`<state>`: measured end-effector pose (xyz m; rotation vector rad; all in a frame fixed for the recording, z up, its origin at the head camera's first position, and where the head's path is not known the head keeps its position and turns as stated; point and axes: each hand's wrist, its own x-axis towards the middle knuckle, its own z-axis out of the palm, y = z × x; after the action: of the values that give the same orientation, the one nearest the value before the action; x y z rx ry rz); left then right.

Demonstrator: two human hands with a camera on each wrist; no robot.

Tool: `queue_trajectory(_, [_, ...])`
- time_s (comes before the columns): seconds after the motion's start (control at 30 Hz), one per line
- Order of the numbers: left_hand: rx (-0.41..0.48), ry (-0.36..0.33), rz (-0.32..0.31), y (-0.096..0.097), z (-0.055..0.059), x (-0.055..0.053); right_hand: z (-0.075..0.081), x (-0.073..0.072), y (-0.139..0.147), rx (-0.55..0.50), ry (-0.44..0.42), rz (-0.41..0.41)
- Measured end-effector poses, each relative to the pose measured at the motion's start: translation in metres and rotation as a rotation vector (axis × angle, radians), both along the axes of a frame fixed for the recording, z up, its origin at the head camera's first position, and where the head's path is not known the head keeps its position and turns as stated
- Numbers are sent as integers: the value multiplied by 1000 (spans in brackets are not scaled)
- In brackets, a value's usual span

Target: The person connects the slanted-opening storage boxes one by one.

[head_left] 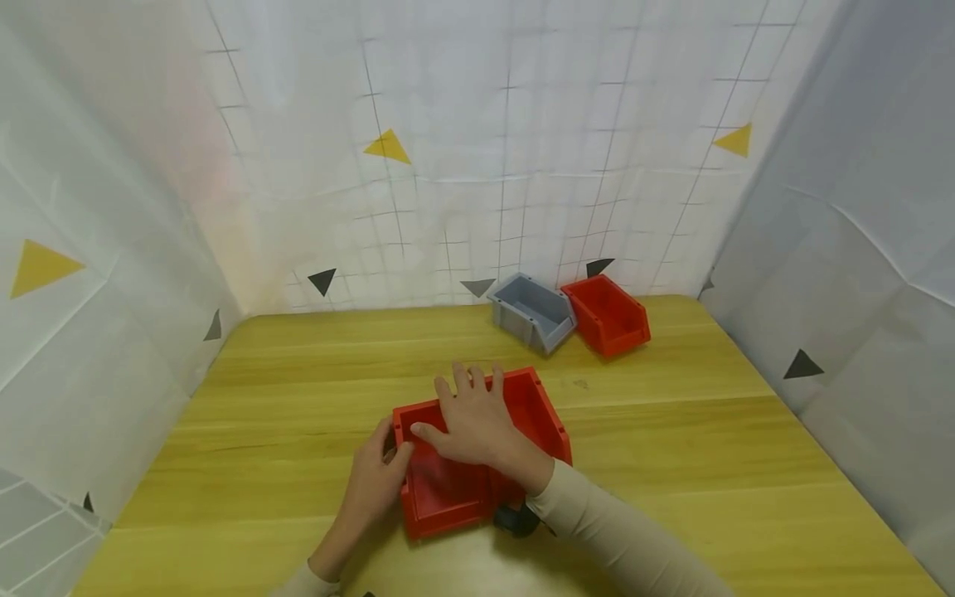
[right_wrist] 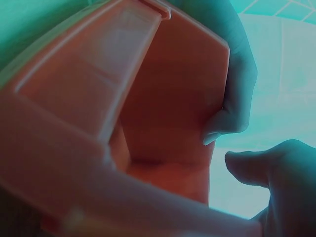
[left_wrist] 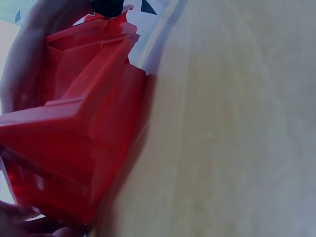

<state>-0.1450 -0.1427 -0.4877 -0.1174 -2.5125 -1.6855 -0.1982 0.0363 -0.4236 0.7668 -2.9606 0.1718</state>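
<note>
What looks like two red plastic storage bins stand side by side at the table's front middle, the left bin (head_left: 448,521) against the right bin (head_left: 554,419). My left hand (head_left: 373,479) grips the left bin's outer wall, thumb over the rim; in the right wrist view its thumb (right_wrist: 219,127) lies against the inner face. My right hand (head_left: 473,423) reaches across above the bins, fingers spread towards the far rim and thumb apart from it. Whether its fingertips touch the rim I cannot tell. The right forearm hides part of the right bin.
A grey bin (head_left: 515,322) and another red bin (head_left: 612,342) stand together at the back right of the wooden table (head_left: 298,373). White sheeting (head_left: 298,166) with grid lines and triangles hangs behind and at both sides. A black wrist camera (head_left: 516,520) sits under the right forearm.
</note>
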Motion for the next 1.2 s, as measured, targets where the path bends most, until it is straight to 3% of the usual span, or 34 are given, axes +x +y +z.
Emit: queue_trajectory(1.2, [-2,26,2,1,-3,0,-1,2,-2,17,-16,-15])
